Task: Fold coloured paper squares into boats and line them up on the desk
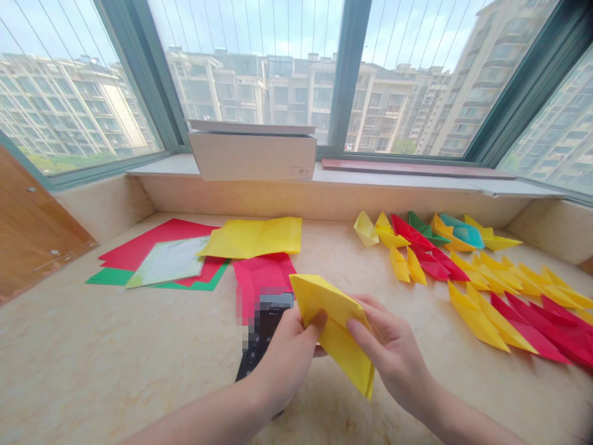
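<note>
folded yellow paper between left hand and right hand, thumbs pressed on it.

Our left hand and right hand are raised close together, thumbs on top, fingers curled under; forearms angle in from below.

The only view comes from a camera worn on the person's head, looking forward and down over the surface. It is close to the hands, the left and the right, which show low in the middle with the forearms running in from the bottom edge. The view is wide, taking in the window ledge beyond the surface, the windows and buildings outside. With just one camera, no part is shared between views.
</note>
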Action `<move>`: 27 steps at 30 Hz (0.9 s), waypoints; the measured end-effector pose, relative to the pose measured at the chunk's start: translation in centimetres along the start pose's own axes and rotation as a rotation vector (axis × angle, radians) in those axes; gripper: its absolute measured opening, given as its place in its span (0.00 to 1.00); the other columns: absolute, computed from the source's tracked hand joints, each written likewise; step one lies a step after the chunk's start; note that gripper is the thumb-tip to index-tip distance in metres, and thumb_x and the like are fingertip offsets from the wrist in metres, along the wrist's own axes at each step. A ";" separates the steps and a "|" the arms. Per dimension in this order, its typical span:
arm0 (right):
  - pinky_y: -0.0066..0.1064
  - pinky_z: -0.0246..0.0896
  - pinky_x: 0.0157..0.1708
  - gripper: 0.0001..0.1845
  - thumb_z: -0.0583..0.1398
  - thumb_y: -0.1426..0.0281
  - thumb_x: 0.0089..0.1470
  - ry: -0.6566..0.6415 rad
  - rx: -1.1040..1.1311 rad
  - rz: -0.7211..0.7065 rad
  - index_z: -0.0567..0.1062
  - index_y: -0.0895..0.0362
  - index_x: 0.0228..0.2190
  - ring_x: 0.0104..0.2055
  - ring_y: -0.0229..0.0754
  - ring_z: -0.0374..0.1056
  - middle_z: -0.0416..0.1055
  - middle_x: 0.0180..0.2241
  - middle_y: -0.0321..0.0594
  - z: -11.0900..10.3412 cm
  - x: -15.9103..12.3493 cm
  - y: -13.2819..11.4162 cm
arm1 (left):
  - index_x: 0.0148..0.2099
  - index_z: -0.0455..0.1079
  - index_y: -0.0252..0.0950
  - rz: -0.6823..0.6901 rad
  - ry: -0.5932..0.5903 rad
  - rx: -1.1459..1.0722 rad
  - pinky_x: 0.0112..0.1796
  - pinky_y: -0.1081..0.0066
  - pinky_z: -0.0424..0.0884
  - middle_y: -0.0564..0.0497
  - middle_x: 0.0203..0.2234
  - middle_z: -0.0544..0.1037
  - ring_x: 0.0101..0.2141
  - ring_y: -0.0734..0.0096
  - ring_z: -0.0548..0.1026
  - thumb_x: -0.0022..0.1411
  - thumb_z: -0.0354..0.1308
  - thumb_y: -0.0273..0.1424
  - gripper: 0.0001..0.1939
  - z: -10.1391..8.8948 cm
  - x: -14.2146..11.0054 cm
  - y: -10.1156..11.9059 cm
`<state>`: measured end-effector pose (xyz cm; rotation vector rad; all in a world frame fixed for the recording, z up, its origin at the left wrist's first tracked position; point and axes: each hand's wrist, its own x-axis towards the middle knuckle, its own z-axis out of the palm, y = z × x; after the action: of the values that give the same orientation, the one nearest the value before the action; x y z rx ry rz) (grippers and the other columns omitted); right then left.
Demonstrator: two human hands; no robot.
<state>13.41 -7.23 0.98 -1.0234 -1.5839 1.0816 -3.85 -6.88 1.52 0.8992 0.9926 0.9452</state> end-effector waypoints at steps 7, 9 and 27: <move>0.33 0.70 0.34 0.19 0.63 0.53 0.58 0.043 0.164 0.255 0.82 0.53 0.42 0.39 0.49 0.73 0.76 0.39 0.41 -0.5 0.7 -0.4 | 0.49 0.75 0.32 -0.005 -0.145 -0.030 0.47 0.57 0.73 0.43 0.39 0.81 0.40 0.58 0.79 0.64 0.61 0.40 0.18 0.0 0.1 0.0; 0.32 0.69 0.32 0.19 0.63 0.53 0.57 0.046 0.144 0.260 0.82 0.53 0.41 0.37 0.48 0.73 0.77 0.36 0.41 -0.6 0.6 -0.5 | 0.48 0.76 0.32 -0.004 -0.145 -0.042 0.48 0.57 0.73 0.42 0.39 0.81 0.40 0.57 0.79 0.64 0.61 0.40 0.17 0.1 0.0 0.0; 0.41 0.67 0.55 0.21 0.60 0.68 0.62 0.004 -0.147 -0.127 0.74 0.45 0.56 0.56 0.50 0.67 0.68 0.57 0.42 0.0 -0.2 1.1 | 0.44 0.77 0.32 0.127 -0.053 0.008 0.44 0.60 0.73 0.44 0.36 0.81 0.39 0.58 0.77 0.61 0.64 0.43 0.19 -0.2 0.2 0.2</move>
<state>13.56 -7.15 -0.14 -1.0055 -1.7210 0.8876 -4.04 -6.64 1.58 0.9983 0.9028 1.0197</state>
